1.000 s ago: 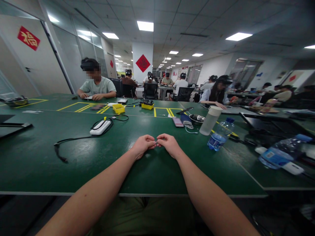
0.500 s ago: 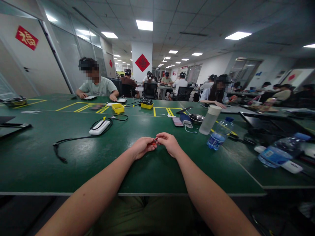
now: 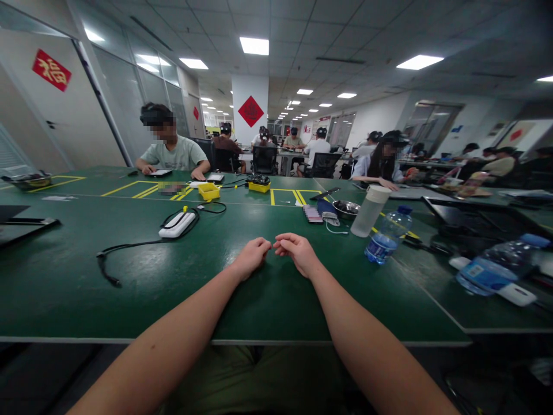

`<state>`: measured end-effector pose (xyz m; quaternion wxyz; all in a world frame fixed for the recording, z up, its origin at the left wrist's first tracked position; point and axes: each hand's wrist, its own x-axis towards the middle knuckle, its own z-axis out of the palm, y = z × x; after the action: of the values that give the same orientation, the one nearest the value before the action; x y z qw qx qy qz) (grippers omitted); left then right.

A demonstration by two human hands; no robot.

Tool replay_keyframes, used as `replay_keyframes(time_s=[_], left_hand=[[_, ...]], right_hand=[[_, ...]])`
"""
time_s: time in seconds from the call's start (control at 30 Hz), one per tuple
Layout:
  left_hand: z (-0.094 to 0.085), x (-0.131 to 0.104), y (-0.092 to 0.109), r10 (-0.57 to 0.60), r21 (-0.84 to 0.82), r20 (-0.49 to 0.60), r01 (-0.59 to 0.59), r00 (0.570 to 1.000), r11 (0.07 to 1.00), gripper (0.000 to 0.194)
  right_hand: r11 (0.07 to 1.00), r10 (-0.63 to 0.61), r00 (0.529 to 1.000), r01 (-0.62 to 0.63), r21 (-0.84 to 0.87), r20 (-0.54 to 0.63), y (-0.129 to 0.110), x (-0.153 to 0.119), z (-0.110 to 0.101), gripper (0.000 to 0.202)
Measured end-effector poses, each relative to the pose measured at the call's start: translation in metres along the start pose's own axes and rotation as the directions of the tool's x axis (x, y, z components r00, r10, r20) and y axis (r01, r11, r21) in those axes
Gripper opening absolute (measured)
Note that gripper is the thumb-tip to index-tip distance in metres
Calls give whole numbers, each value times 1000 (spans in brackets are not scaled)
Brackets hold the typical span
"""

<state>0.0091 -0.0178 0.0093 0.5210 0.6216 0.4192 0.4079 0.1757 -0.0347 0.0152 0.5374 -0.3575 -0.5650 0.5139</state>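
Note:
Over the green table point(image 3: 173, 311), my left hand point(image 3: 252, 257) is closed, palm turned down, thumb and fingers curled together. Whatever lies inside it is hidden. My right hand point(image 3: 299, 253) faces it a small gap away, its thumb and fingertips drawn together in a pinch. Anything between those fingertips is too small to make out. Both wrists are just above or resting on the tabletop.
To the left lies a white power bank point(image 3: 177, 225) with a black cable point(image 3: 129, 247). On the right stand a frosted bottle point(image 3: 369, 213) and a water bottle point(image 3: 386, 239); another bottle point(image 3: 496, 268) lies tilted. Farther back are yellow bins point(image 3: 209, 192), a metal bowl point(image 3: 348, 213) and seated people.
My left hand has turned palm down and drawn slightly away from the right. The small red-orange thing seen at its fingers before is now out of sight.

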Motion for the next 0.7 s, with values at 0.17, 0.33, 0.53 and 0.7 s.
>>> replay_keyframes(time_s=[0.17,0.33,0.53,0.7], left_hand=[[5,-2,-6,344,677,145,-347,928,649,9],[10,-8,-7,329,826,205,-343,922,448,18],[-27,-10,-5,264,852,172,-278,949,444,21],[-118,-26,-10,152,951,31,-76,988,299,22]], right_hand=[[1000,-11,998,11,8,-62,1,3,-4,24],[1000,16,999,-16,-2,-46,2,2,-3,25],[999,41,999,-42,-8,-32,1,2,-3,25],[999,45,999,-45,-7,6,1,1,-2,22]])
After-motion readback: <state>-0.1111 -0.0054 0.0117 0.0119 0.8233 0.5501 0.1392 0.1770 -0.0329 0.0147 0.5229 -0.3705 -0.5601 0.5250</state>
